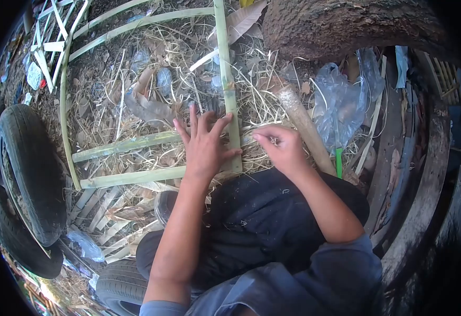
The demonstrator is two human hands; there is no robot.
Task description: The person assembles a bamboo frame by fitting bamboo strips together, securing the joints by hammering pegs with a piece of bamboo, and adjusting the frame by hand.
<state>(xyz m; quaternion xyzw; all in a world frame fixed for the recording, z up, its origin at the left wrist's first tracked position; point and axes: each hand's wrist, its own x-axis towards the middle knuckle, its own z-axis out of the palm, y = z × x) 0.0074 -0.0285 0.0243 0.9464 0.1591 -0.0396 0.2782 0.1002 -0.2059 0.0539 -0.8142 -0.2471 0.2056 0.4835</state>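
A frame of split bamboo strips lies on the ground before me. My left hand is spread over its near right corner, fingers apart. The index fingertip and thumb touch the right-hand strip, beside the end of a bamboo crosspiece. Just right of that strip, my right hand is closed in a pinch, thumb against fingers. Thin pale bamboo shavings lie around it, and whatever is between the fingertips is too small to make out.
A tree trunk stands at the top right. Near my right knee are a thick bamboo pole, a clear plastic bag and a green-handled tool. Old tires are at left. Another white strip frame stands beyond.
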